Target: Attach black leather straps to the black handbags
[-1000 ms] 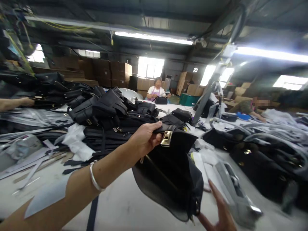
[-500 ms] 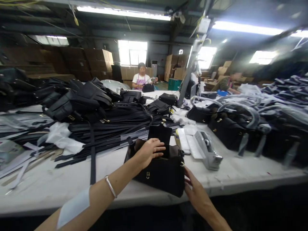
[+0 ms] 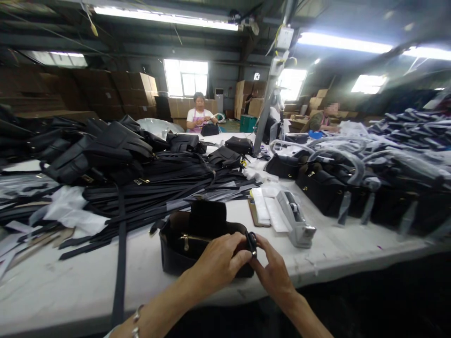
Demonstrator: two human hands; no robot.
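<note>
A black handbag [image 3: 172, 256] stands on the table in front of me with its flap [image 3: 207, 216] raised, and a gold zipper pull shows inside. My left hand [image 3: 223, 256] reaches across the bag's front to its right end, fingers closed on the side there. From the right, my right hand [image 3: 273, 265] pinches the small black side tab [image 3: 252, 241] with its metal ring. The fingertips of both hands meet at this tab, and they partly hide it. Much of the bag's front is behind my left hand and forearm.
A grey tape dispenser [image 3: 298, 220] and white paper strips [image 3: 260, 206] lie right of the bag. Black straps [image 3: 158, 176] and black bags [image 3: 112, 145] pile up at left. Wrapped-handle bags [image 3: 324, 188] stand at right. A person [image 3: 199, 115] sits across the table.
The bag has shifted left in view and been turned, so its interior shows more. My left hand has moved from the flap to the right end, joining my right hand at the tab.
</note>
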